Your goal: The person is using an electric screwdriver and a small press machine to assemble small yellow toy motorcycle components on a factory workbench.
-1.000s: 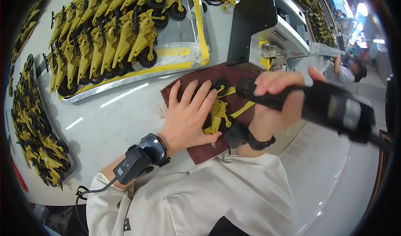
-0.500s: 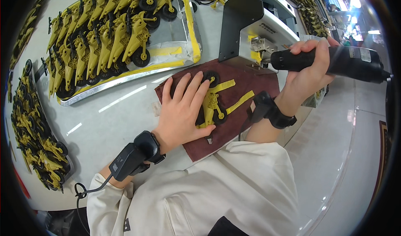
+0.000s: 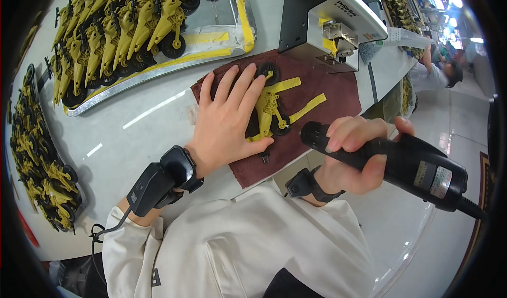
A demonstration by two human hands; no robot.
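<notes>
Lowest in the frame, the right hand (image 3: pixel 353 158) is wrapped around a black cylindrical electric screwdriver (image 3: pixel 391 163), fingers curled over its barrel, its nose pointing toward the frame's centre. A black wrist strap sits just below that hand. To the left, the left hand (image 3: pixel 228 123) lies flat with fingers spread, pressing down on a yellow plastic toy vehicle part with black wheels (image 3: pixel 272 108), which rests on a dark red cloth mat (image 3: pixel 327 81) at mid-frame. The palm covers the part's left side; its yellow arms stick out to the right. The left wrist carries a black strapped device (image 3: pixel 161 179) with a cable.

Above the mat, in the upper middle, stands a black and grey box-shaped machine (image 3: pixel 327 13), touching the mat's far edge. At upper left, a shiny metal tray with yellow tape on its rim (image 3: pixel 211 50) holds rows of like yellow parts. More yellow parts are heaped along the left edge (image 3: pixel 37 155). At far right another person (image 3: pixel 441 73) bends over.
</notes>
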